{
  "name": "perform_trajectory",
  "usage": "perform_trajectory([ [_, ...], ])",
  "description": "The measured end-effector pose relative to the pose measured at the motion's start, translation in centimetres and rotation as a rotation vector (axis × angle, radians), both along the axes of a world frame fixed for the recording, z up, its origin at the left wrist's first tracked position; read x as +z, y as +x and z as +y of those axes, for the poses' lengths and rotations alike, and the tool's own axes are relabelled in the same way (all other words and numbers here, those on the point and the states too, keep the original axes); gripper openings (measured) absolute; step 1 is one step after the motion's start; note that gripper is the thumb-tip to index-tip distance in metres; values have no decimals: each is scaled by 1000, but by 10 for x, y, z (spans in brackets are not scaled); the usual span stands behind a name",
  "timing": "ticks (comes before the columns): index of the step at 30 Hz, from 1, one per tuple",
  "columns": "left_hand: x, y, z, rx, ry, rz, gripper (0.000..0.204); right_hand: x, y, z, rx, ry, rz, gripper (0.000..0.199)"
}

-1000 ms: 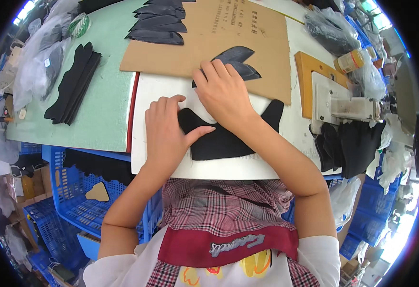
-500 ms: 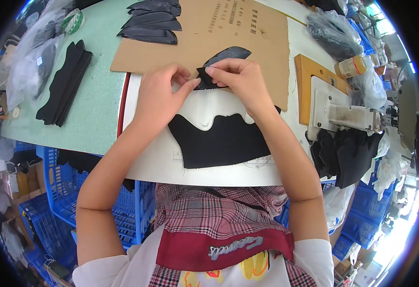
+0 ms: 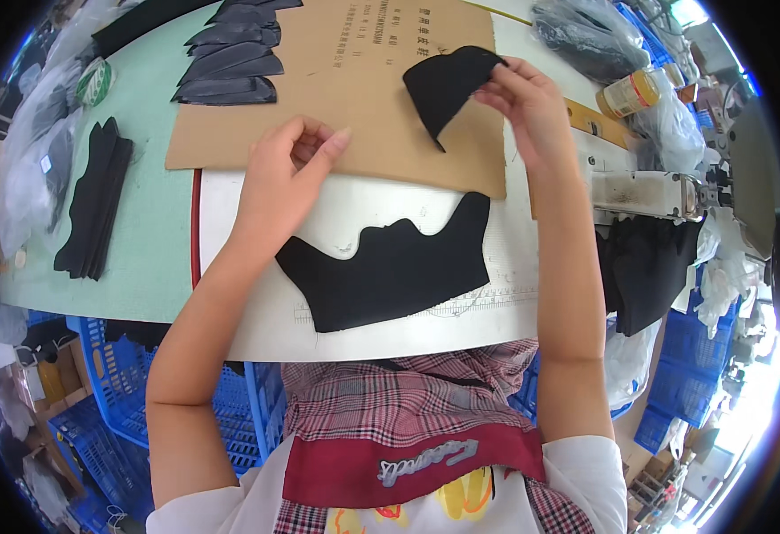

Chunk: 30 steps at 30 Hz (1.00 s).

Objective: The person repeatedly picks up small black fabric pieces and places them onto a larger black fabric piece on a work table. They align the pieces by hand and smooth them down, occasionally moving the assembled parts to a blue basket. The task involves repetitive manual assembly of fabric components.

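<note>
Raised over the right part of the brown cardboard sheet (image 3: 381, 116), a curved matte-black cut piece (image 3: 450, 84) hangs from my right hand (image 3: 532, 107), pinched at its right corner between thumb and fingers. My left hand (image 3: 287, 173) hovers by the cardboard's near edge, fingers loosely bent and thumb apart, with nothing visible in it. Nearer to me, a larger black piece (image 3: 390, 276) with a wavy far edge lies flat on the white tabletop (image 3: 270, 329). Several glossy black pieces (image 3: 230, 62) lie overlapped in a row at the cardboard's far left.
A stack of black cut pieces (image 3: 94, 200) rests on the green surface (image 3: 154, 258) at left. To the right are a sewing machine arm (image 3: 643, 194), hanging black pieces (image 3: 652, 267) and a jar (image 3: 628, 93). A blue crate (image 3: 123, 392) stands below the table's left edge.
My hands have come apart. The right one has carried the curved black piece up and rightward, while the left has let go of it. The whole view has shifted somewhat.
</note>
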State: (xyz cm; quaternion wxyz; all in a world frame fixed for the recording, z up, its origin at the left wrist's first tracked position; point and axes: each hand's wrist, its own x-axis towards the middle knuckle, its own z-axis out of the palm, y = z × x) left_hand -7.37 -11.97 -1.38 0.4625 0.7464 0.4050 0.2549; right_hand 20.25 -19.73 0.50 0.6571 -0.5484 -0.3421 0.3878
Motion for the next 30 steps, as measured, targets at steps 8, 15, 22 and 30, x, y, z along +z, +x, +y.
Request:
perform_trajectory([
  [8,4,11,10,13,-312,-227,36,-14,-103,21,241,-197,12,25],
  [15,2,1,19,11,-171,-100,14,-22,-100,26,259,-216,-10,26],
  [22,5,-9,25,41,-220,-63,13,-11,-66,24,14,-165,37,24],
  [30,-6,-6,23,167,171,10,10,-3,41,-16,-382,110,-38,23],
])
